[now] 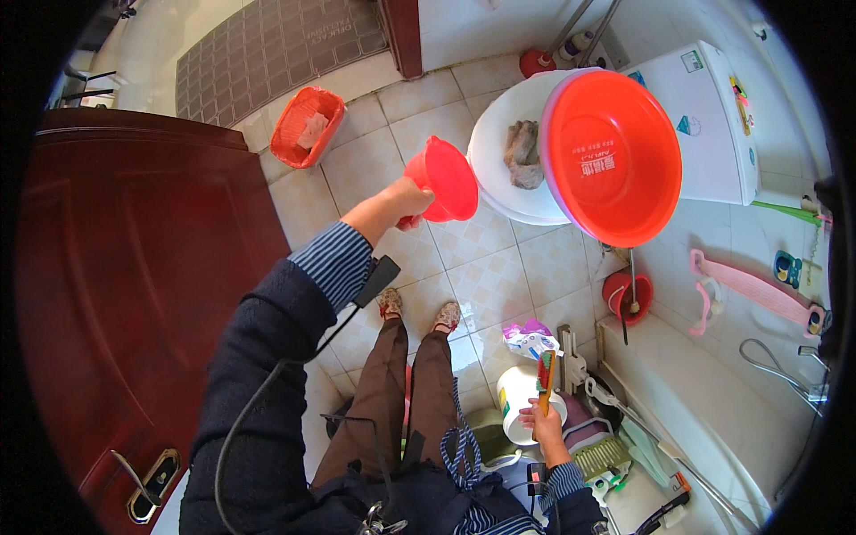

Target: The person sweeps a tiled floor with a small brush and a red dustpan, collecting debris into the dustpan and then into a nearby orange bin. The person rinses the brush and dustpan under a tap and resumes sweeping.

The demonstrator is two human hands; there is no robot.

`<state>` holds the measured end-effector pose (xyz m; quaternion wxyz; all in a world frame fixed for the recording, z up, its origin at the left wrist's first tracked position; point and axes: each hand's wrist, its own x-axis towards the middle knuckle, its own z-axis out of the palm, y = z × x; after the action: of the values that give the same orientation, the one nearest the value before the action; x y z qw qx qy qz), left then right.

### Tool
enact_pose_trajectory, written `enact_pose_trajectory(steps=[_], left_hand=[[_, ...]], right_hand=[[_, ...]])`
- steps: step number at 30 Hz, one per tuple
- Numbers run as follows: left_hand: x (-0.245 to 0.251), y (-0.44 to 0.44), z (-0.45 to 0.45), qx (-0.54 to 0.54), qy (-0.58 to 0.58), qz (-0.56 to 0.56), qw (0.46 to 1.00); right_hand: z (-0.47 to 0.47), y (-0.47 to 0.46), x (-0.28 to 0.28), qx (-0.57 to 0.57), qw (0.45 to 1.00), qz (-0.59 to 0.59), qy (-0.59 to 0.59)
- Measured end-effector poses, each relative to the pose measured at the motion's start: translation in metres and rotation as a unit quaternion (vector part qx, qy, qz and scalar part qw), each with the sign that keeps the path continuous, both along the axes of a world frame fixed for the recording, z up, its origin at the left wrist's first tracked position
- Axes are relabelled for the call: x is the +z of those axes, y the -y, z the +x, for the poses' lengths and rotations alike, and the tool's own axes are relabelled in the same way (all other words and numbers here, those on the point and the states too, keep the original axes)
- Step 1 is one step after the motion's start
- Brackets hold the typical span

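My left hand (398,200) is stretched forward over the tiled floor and grips a red plastic dipper (451,180). The dipper's wide mouth faces the right side of the view. Low on the right, my right hand (545,424) holds a scrub brush (546,381) by its orange handle, with green and red bristles uppermost. Beyond the dipper, a grey-brown cloth (523,154) lies crumpled on a white round lid or tub top (491,157). A large red plastic basin (612,174) overlaps that white top on its right side.
A red-lined waste basket (307,127) stands near the doorway mat (274,57). At left is a dark red door (147,267). A small red bucket (627,297) is by the wall; a white bucket (525,401) and plastic package (531,339) sit around my right hand.
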<state>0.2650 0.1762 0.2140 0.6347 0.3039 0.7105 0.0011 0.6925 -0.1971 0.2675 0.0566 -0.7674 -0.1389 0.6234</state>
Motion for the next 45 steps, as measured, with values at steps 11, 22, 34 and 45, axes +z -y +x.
enact_pose_trajectory(steps=[11, 22, 34, 45], left_hand=[[0.018, -0.12, -0.007, -0.224, -0.114, 0.034, 0.967], [0.007, -0.194, 0.024, -0.411, -0.213, 0.179, 0.868], [0.018, -0.093, 0.006, -0.217, -0.102, 0.095, 0.966], [0.022, -0.023, 0.041, -0.049, 0.007, -0.081, 0.995]], right_hand=[[0.011, 0.018, -0.02, -0.058, 0.998, -0.003, -0.016], [0.006, 0.036, -0.031, -0.061, 0.998, -0.021, -0.019], [-0.007, 0.039, -0.026, -0.07, 0.997, -0.003, -0.037], [-0.003, 0.048, -0.02, -0.08, 0.996, 0.001, -0.039]])
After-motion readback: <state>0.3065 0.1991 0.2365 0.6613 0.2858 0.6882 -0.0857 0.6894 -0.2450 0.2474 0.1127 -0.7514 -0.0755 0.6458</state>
